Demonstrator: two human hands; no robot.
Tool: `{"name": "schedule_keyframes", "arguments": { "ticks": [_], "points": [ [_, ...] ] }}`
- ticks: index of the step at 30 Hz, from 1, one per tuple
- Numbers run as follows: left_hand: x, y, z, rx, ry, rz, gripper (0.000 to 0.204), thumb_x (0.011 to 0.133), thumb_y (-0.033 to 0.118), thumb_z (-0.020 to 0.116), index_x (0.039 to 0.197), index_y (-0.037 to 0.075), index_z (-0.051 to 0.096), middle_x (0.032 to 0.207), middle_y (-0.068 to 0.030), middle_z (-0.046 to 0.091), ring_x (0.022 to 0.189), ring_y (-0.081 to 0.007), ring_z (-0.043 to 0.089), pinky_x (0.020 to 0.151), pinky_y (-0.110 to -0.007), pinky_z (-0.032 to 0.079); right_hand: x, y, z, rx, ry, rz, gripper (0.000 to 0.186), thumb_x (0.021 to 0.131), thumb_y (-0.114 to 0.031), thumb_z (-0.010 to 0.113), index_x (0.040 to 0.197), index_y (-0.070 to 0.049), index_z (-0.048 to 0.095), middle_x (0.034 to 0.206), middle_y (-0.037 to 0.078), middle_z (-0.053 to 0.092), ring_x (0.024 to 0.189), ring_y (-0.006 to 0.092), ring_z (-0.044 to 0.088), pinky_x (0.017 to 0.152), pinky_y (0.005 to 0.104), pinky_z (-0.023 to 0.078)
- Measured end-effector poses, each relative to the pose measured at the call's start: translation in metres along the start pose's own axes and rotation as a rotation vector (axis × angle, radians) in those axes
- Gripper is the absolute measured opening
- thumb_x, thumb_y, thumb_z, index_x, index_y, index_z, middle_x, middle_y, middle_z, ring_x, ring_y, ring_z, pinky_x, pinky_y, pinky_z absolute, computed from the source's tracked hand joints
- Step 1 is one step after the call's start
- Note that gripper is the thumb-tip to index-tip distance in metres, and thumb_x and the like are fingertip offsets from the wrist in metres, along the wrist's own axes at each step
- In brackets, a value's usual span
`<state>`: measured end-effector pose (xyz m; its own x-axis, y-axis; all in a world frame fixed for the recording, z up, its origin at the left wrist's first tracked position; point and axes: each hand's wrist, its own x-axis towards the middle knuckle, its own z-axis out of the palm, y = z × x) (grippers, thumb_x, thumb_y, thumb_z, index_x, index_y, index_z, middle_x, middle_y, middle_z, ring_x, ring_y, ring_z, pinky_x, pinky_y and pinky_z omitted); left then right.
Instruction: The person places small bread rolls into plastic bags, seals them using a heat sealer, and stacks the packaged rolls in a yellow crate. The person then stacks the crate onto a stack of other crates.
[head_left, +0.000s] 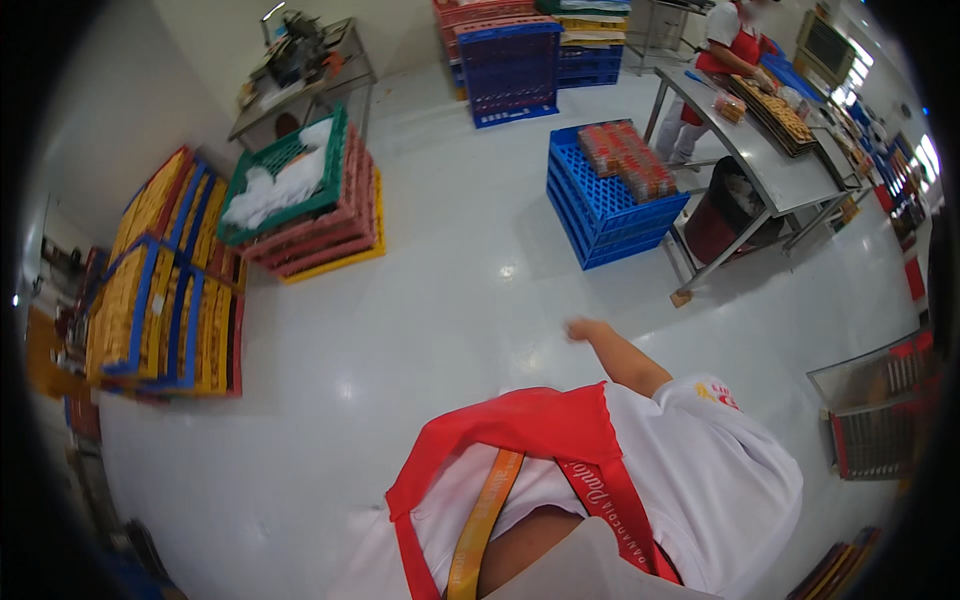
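Crossing open floor (420, 330), by my read: a transit step, nothing being handled. Right hand (585, 328) is swung out ahead of the torso at frame centre, bare forearm running back to the white sleeve lower right. It carries nothing that I can see. The fingers look loosely curled but are motion-blurred, so I can't tell how far open they are. Left hand isn't in the frame, so no call on it. Nearest load is the blue crate stack (600, 215), upper right of centre, well apart from the hand, with a row of clear packs of reddish goods (628, 160) lying on its top crate. Just right of it is a black bin (725, 215) tucked under a steel bench (770, 170), where another person in a red apron (735, 45) works over trays of product. Left of centre, a green crate of white cloths (290, 180) sits on pink and yellow crates; tilted yellow-and-blue trays (165, 300) are stacked at far left. More blue crates (510, 65) are at top centre, and a wire rack (880, 420) is at the right edge. Judgement: any pick from the blue stack first needs that gap closed, then an open hand and a second hand in view, since those packs lie loose on the crate.
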<state>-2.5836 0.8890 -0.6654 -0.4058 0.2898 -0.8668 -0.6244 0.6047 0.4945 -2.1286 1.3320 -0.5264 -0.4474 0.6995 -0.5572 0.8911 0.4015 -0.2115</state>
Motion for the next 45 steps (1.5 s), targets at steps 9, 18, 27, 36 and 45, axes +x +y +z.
{"name": "schedule_keyframes", "arguments": {
  "ticks": [9, 18, 27, 36, 45],
  "points": [
    [0.193, 0.466, 0.311, 0.502, -0.062, 0.743, 0.016, 0.084, 0.023, 0.056, 0.085, 0.007, 0.062, 0.065, 0.0002, 0.054, 0.053, -0.0092, 0.049, 0.044, -0.023, 0.037, -0.121, 0.210, 0.049, 1.183, 0.613, 1.170, 0.012, 0.083, -0.016, 0.056, 0.085, -0.004, 0.058, 0.061, 0.011, 0.056, 0.043, 0.0222, 0.052, 0.040, 0.0344, 0.046],
    [0.178, 0.597, 0.631, 0.925, -0.856, 0.334, 0.036, 0.089, 0.033, 0.058, 0.115, 0.008, 0.055, 0.099, -0.0042, 0.061, 0.082, -0.0146, 0.061, 0.066, -0.027, 0.048, 0.191, 0.236, -0.096, 1.272, 0.440, 1.028, 0.024, 0.086, -0.024, 0.053, 0.075, -0.003, 0.056, 0.061, 0.012, 0.055, 0.048, 0.0216, 0.053, 0.044, 0.0355, 0.044],
    [0.392, 0.723, 0.520, 0.576, -0.159, 0.115, 0.030, 0.087, 0.030, 0.057, 0.106, 0.007, 0.057, 0.091, -0.0055, 0.063, 0.072, -0.0167, 0.060, 0.059, -0.028, 0.046, 0.583, 0.197, -0.490, 0.617, 0.791, 0.204, 0.024, 0.082, -0.021, 0.061, 0.096, -0.003, 0.063, 0.085, 0.018, 0.066, 0.081, 0.0314, 0.063, 0.073, 0.0396, 0.049],
    [0.520, 0.907, 0.665, 0.751, -0.318, 0.009, 0.022, 0.084, 0.028, 0.057, 0.092, 0.007, 0.060, 0.071, -0.0038, 0.058, 0.056, -0.0146, 0.053, 0.048, -0.029, 0.041, 0.668, 0.238, -0.429, 0.619, 0.361, 0.757, 0.039, 0.080, -0.032, 0.058, 0.099, 0.002, 0.062, 0.088, 0.020, 0.065, 0.076, 0.0356, 0.064, 0.070, 0.0435, 0.051],
    [0.598, 1.156, 1.063, 1.076, -0.587, 0.543, 0.026, 0.084, 0.029, 0.059, 0.093, 0.005, 0.063, 0.068, -0.0024, 0.056, 0.053, -0.0110, 0.047, 0.045, -0.028, 0.038, 0.690, 0.233, -0.350, 1.447, 0.216, 1.216, 0.023, 0.084, -0.022, 0.062, 0.091, 0.000, 0.060, 0.073, 0.013, 0.062, 0.054, 0.0228, 0.061, 0.045, 0.0366, 0.047]
  ]
}}
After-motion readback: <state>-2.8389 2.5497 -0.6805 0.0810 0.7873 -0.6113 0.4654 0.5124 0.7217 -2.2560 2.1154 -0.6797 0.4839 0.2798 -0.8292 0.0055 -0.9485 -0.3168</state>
